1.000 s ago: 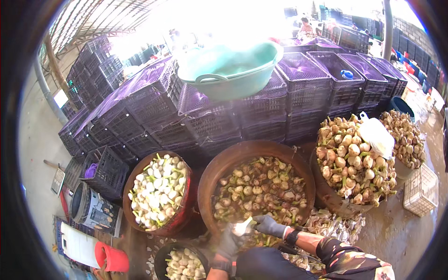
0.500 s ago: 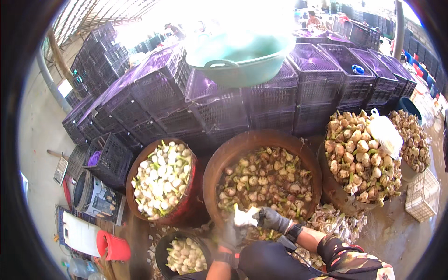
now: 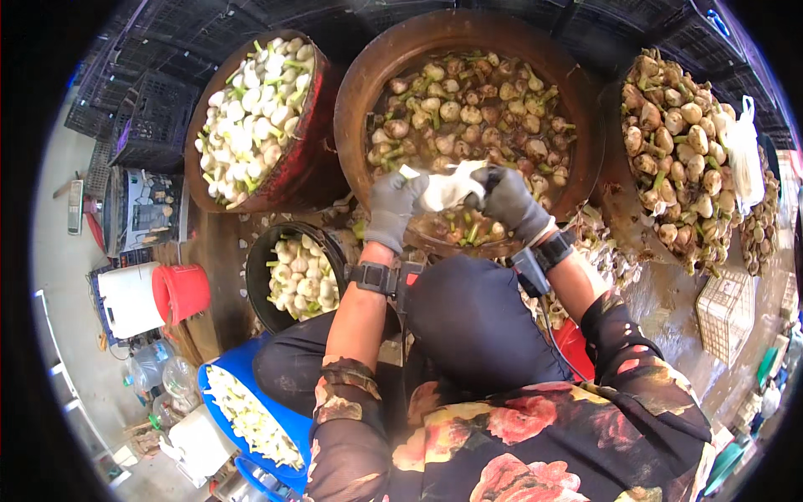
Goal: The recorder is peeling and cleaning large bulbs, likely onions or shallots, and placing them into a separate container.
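Observation:
Over the near rim of a wide rusty tub, a white garlic bulb is held between my two gloved hands. My left hand is closed around its left side, with the cut stem showing past the fingers. At its right end, my right hand pinches the bulb or its loose skin; the fingertips partly hide which. Unpeeled brownish garlic bulbs float in murky water in the tub. Below my left hand stands a black bucket of cleaned garlic bulbs.
A red drum heaped with white garlic stands left of the tub. Dirty garlic is piled at the right, beside a white plastic bag. A blue basin holds pale cut pieces. Garlic skins litter the floor near my right forearm.
The view has tilted down, bringing my knees and the blue basin into sight. Both hands still hold the white garlic bulb above the near edge of the tub.

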The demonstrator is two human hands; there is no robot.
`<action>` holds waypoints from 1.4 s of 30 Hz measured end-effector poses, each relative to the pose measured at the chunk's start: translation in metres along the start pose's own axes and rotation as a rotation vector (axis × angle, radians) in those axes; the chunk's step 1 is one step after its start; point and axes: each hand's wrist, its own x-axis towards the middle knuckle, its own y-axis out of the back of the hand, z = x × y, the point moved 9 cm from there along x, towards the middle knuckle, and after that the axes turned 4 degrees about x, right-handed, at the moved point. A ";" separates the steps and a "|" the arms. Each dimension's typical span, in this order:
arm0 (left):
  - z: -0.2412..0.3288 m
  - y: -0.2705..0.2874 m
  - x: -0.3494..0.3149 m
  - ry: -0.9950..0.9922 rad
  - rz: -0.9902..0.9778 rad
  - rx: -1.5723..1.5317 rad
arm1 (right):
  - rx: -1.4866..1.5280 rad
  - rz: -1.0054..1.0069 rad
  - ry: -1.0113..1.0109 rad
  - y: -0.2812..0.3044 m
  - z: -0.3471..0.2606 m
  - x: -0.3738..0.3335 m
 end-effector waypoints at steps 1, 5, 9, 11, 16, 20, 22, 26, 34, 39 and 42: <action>0.006 -0.002 -0.005 0.009 -0.022 -0.210 | -0.672 0.035 0.233 0.003 -0.022 -0.011; -0.004 0.003 -0.015 -0.041 -0.214 -0.387 | -0.361 0.181 0.165 0.040 -0.038 -0.042; 0.001 0.007 -0.022 -0.031 -0.286 -0.906 | 0.026 0.270 -0.037 0.099 -0.047 -0.099; -0.006 0.010 -0.015 -0.013 -0.272 -0.865 | -0.309 0.208 -0.305 0.120 -0.032 -0.128; -0.009 -0.007 -0.009 -0.001 -0.188 -0.582 | -1.137 0.165 -0.153 0.107 -0.065 -0.128; 0.005 -0.023 -0.010 -0.086 -0.211 -0.299 | -0.780 0.114 0.194 0.015 -0.074 -0.066; 0.016 -0.030 -0.011 -0.170 -0.197 -0.217 | -1.012 0.054 0.270 -0.016 -0.063 -0.038; 0.011 -0.031 -0.014 -0.174 -0.154 -0.150 | -1.071 -0.028 0.385 -0.040 -0.045 -0.015; -0.008 -0.044 -0.029 -0.076 -0.335 -0.210 | -1.333 -0.018 0.225 -0.014 -0.009 -0.013; -0.025 -0.001 -0.015 -0.072 -0.238 -0.953 | -1.544 0.094 -0.365 0.072 0.003 -0.005; -0.048 0.008 -0.003 0.061 -0.173 -1.280 | -1.230 0.007 -0.352 0.071 0.019 -0.002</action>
